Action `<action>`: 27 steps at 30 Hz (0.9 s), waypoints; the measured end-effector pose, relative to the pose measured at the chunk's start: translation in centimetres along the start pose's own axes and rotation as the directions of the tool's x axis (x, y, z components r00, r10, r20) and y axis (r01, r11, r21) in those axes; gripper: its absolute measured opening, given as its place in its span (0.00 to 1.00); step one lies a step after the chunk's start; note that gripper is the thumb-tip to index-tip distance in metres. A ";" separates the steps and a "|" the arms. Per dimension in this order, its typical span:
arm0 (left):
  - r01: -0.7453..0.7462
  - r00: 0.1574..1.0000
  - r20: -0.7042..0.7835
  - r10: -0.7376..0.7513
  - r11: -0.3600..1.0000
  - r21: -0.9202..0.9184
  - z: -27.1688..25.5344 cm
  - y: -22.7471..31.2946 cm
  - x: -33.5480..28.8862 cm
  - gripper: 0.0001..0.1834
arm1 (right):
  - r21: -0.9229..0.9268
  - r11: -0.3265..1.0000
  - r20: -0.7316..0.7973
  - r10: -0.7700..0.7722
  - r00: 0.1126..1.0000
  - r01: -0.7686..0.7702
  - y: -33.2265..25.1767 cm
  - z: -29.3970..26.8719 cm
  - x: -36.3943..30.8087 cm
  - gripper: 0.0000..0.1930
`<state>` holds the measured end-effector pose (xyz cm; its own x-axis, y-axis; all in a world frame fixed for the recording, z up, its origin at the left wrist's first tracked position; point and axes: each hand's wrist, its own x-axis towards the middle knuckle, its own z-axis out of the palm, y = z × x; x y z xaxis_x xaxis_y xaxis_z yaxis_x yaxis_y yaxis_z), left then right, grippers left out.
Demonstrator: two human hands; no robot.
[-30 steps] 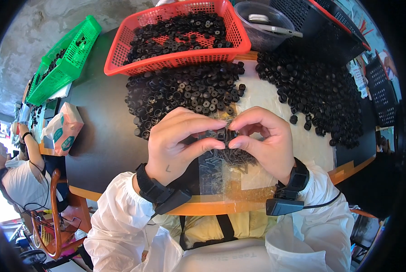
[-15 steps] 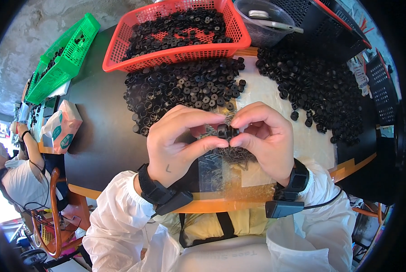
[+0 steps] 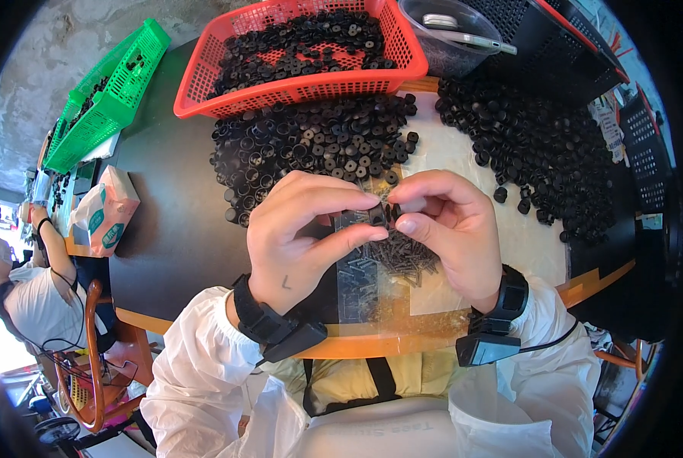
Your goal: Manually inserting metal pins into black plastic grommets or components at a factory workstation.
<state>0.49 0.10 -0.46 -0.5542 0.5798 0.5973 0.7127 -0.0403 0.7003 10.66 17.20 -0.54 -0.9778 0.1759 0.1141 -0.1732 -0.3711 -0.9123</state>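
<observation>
Above the near part of the table, my left hand [image 3: 288, 244] pinches a small round black plastic part [image 3: 379, 217] between thumb and forefinger. My right hand [image 3: 465, 240] meets it from the other side, its thumb and fingertips closed on a thin black piece [image 3: 392, 214] against that part. The fingertips hide how the two fit together. Just below and behind the hands lies a heap of metal screws [image 3: 410, 263]. Beyond them spreads a pile of black rings and washer-like discs [image 3: 326, 149].
A red basket [image 3: 303, 93] of black discs stands at the back. Black caps [image 3: 536, 153] are heaped at right, beside black crates [image 3: 643, 145]. A clear tub [image 3: 452, 65] holds a phone. Leftward are a tissue pack [image 3: 112, 210], a green basket [image 3: 120, 103] and another person [image 3: 36, 298].
My right fingers have shifted slightly and tilted at the black part, with the thumb drawn a little back and a thin piece now showing edge-on. My left hand has barely moved.
</observation>
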 end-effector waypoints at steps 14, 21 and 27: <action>0.017 0.998 0.065 -0.019 1.000 0.026 -0.1 0.1 0.1 0.17 | 0.141 0.985 0.036 0.099 0.994 -0.104 0.4 -0.7 0.1 0.10; -0.099 0.987 0.137 0.090 0.993 0.062 -0.4 -0.5 0.5 0.19 | 0.154 0.945 0.115 0.274 0.955 -0.290 -0.7 -0.6 0.2 0.15; 0.045 0.991 0.125 -0.044 0.999 -0.011 -0.3 -0.2 -0.3 0.19 | 0.076 0.898 0.169 0.417 0.893 -0.434 -1.6 -0.4 0.3 0.22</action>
<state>0.39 -0.34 -0.61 -0.5268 0.6779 0.5127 0.6822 -0.0225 0.7308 10.74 18.23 0.79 -0.9653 -0.1518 -0.2126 0.2600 -0.4786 -0.8387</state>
